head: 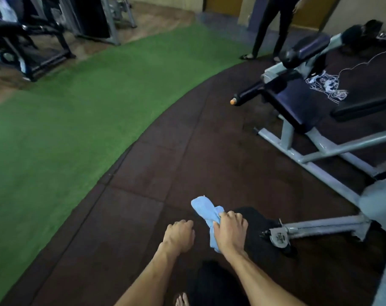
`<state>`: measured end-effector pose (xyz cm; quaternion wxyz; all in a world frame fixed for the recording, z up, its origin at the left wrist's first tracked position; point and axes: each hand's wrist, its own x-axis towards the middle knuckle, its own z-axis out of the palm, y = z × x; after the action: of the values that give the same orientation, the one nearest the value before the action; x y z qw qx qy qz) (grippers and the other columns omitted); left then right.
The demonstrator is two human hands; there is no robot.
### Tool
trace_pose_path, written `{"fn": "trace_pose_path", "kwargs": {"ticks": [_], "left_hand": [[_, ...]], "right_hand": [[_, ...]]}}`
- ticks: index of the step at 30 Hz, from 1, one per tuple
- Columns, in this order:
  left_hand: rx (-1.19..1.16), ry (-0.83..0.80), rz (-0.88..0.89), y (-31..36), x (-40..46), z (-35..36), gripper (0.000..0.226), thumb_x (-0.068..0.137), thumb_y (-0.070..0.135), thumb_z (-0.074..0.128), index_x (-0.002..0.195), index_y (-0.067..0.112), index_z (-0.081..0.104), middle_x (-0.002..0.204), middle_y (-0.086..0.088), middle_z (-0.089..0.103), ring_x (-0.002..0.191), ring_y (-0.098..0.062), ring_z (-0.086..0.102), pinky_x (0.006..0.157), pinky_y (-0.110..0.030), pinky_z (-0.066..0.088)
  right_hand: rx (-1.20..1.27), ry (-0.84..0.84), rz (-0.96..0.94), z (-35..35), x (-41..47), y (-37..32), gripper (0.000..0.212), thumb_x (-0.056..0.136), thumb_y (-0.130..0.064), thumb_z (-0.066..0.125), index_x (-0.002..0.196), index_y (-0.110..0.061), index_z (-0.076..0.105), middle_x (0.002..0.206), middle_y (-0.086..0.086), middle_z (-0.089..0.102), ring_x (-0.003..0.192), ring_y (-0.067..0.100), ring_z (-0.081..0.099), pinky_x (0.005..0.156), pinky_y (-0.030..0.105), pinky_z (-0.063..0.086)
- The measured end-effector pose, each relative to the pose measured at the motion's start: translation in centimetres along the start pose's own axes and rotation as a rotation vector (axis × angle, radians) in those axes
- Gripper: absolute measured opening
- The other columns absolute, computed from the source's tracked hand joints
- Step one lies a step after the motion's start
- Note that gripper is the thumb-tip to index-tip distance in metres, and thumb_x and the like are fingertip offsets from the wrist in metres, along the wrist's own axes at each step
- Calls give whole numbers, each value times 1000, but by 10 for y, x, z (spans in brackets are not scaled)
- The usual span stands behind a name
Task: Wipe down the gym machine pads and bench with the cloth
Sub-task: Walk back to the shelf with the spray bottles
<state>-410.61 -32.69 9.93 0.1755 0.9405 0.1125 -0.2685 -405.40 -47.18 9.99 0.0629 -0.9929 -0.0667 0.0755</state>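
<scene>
My right hand grips a bunched light-blue cloth, which sticks out above and below the fist. My left hand is beside it to the left, fingers curled into a fist with nothing in it. The gym machine stands to the right: a dark blue seat pad with a cracked white patch, a dark roller pad above it, and a grey metal frame. Both hands are well short of the pads, over the dark rubber floor.
A black padded arm with an orange tip juts left from the machine. A grey floor bar with a bracket lies close to my right hand. Green turf lies left, a treadmill far left. A person's legs stand at the back.
</scene>
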Motion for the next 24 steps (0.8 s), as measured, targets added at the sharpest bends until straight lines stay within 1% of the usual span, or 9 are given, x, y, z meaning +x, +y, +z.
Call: {"fn": "trace_pose_path", "kwargs": {"ticks": [4, 8, 11, 15, 17, 21, 24], "left_hand": [[21, 3, 17, -12, 103, -67, 31, 98, 27, 36, 118, 14, 55, 123, -5, 60, 116, -26, 57, 99, -41, 41], [30, -7, 16, -20, 212, -140, 31, 98, 28, 36, 119, 15, 55, 124, -5, 60, 116, -27, 56, 98, -42, 41], [32, 8, 18, -22, 288, -199, 32, 98, 29, 37, 121, 16, 55, 126, -4, 60, 117, -26, 56, 98, -41, 41], [29, -2, 36, -24, 375, -270, 32, 98, 29, 37, 121, 17, 55, 125, -4, 60, 117, -26, 56, 99, -40, 40], [40, -18, 48, -25, 424, -303, 30, 98, 28, 36, 118, 16, 55, 123, -4, 61, 114, -26, 57, 98, -40, 40], [66, -46, 103, -27, 525, -366, 24, 96, 29, 35, 104, 19, 55, 115, -3, 63, 105, -26, 59, 93, -41, 44], [126, -45, 168, -29, 600, -423, 28, 98, 28, 36, 114, 15, 55, 119, -5, 62, 109, -27, 59, 95, -40, 42]], "right_hand": [[36, -7, 17, -3, 112, -34, 20, 90, -34, 58, 106, -27, 67, 98, -6, 66, 100, 18, 55, 92, 33, 39], [58, -36, 26, -4, 230, -63, 20, 91, -34, 58, 108, -26, 65, 105, -5, 65, 105, 19, 54, 95, 34, 37], [79, -29, 32, -18, 320, -87, 21, 90, -31, 58, 109, -27, 63, 104, -5, 65, 105, 20, 54, 94, 34, 36], [78, -30, 78, -37, 427, -119, 22, 88, -32, 60, 108, -24, 65, 105, -3, 66, 104, 20, 55, 95, 35, 37], [86, -24, 96, -45, 481, -133, 23, 89, -32, 59, 110, -24, 65, 105, -3, 66, 105, 20, 55, 96, 35, 37], [109, -19, 153, -53, 585, -160, 24, 90, -33, 58, 112, -24, 62, 106, -2, 66, 107, 20, 55, 97, 35, 37], [115, 6, 219, -59, 668, -183, 24, 88, -31, 61, 111, -23, 64, 105, -1, 66, 106, 22, 56, 95, 36, 37]]}}
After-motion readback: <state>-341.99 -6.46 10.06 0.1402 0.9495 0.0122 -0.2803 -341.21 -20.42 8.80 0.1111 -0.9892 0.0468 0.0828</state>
